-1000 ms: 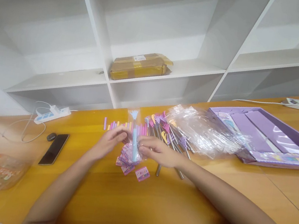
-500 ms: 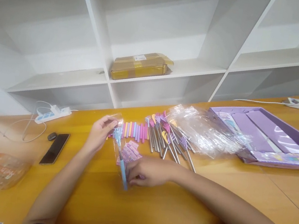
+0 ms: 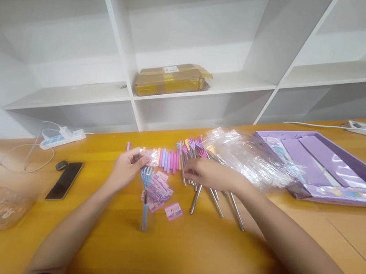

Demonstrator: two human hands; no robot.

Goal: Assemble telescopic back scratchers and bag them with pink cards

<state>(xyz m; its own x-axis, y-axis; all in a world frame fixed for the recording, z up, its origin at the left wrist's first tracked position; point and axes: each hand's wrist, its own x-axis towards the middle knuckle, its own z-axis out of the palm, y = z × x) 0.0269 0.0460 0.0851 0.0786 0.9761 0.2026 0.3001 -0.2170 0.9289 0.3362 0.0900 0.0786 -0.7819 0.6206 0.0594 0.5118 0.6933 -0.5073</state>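
A purple tray [image 3: 354, 196] lies at the frame's right, a heap of clear bags [image 3: 245, 158] against it. Right of centre, my right hand [image 3: 213, 174] curls loosely over metal rods [image 3: 195, 201], its grip impossible to tell. Left of centre, my left hand [image 3: 127, 165] pinches a clear sleeve [image 3: 155, 156] containing a blue scratcher [image 3: 144, 214].

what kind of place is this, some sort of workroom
Probably a workroom or storeroom, though it could be an office. The wooden table has a heap of clear plastic bags, and behind it white shelving holds a taped parcel.
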